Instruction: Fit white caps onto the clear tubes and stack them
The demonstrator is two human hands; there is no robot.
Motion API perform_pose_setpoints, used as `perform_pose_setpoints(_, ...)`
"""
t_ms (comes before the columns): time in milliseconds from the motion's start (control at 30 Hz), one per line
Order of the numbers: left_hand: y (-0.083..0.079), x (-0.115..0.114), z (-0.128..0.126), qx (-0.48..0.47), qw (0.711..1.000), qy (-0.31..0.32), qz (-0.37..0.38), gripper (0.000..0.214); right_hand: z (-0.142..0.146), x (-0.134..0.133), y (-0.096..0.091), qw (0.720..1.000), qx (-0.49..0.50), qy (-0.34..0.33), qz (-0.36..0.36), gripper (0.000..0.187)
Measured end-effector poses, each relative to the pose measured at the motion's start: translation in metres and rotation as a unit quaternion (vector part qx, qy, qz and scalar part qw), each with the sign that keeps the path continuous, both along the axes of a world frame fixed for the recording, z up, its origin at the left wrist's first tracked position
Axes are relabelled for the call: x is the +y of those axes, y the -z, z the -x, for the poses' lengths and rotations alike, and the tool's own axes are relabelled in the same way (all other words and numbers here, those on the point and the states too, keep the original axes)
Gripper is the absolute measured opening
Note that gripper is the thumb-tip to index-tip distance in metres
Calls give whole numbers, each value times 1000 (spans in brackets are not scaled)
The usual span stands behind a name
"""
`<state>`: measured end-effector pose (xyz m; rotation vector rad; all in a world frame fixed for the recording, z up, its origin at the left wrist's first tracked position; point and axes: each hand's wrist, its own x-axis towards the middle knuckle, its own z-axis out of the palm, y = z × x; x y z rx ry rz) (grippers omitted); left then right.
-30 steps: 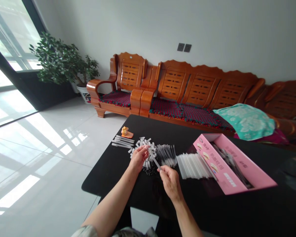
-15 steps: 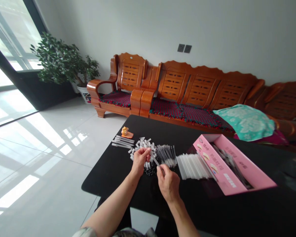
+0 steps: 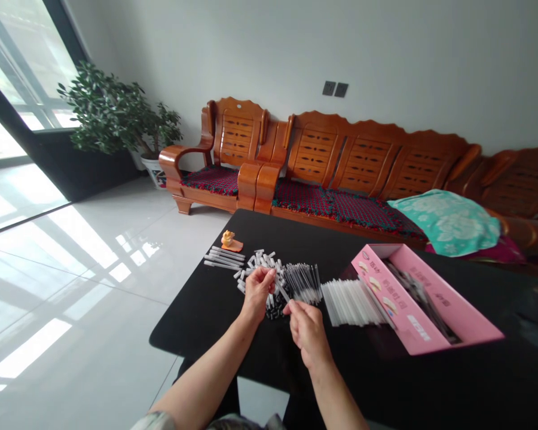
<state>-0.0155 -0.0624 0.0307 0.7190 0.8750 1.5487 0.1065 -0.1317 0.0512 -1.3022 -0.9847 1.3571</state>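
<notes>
Between my two hands, above the table, a whitish pen [image 3: 283, 289] slants down to the right. My left hand [image 3: 257, 289] pinches its upper end, and my right hand [image 3: 308, 331] is closed at its lower end. Behind my left hand lies a pile of white pen caps [image 3: 260, 260]. Small black pen parts [image 3: 274, 311] lie beneath the pen. A row of dark-tipped pen refills [image 3: 303, 280] lies beyond my right hand. Farther right is a row of clear pen barrels [image 3: 352, 303]. Several capped pens [image 3: 223, 258] lie on the left.
A pink box [image 3: 424, 298] with dark pen-like pieces stands on the right of the black table [image 3: 197, 334]. An orange figurine [image 3: 228, 240] stands at the back left. A wooden sofa [image 3: 314, 155] runs behind, with a turquoise cloth [image 3: 448, 221] on it.
My right hand's fingers have shifted slightly at the pen's lower end, with the thumb now straighter. My left hand keeps its pinch almost in place.
</notes>
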Motion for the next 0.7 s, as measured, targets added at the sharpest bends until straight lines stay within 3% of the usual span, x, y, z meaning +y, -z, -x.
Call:
perform_pose_setpoints(167, -6, -3, -2, -12, 1000, 3, -13, 31, 2, -2, -2, 964, 238, -34, 110, 34)
perform_pose_setpoints(300, -8, -5, -2, -26, 999, 6, -22, 30, 1, -2, 2, 929, 327, -68, 157, 33)
perform_pose_setpoints(400, -5, -6, 0, -11, 1000, 20, -18, 30, 0, 0, 4, 928, 325, -80, 161, 33)
perform_pose_setpoints(533, 0, 1, 19, 36, 999, 5, -4, 31, -1, 1, 6, 957, 255, -62, 127, 42)
perform_pose_setpoints(600, 0, 10, 42, 51, 997, -52, 4, 33, -6, 0, 9, 969, 215, -43, 111, 46)
perform_pose_setpoints(700, 0, 26, 93, 59, 980, -188, 3, 36, -17, -3, 18, 978, 182, -21, 99, 45)
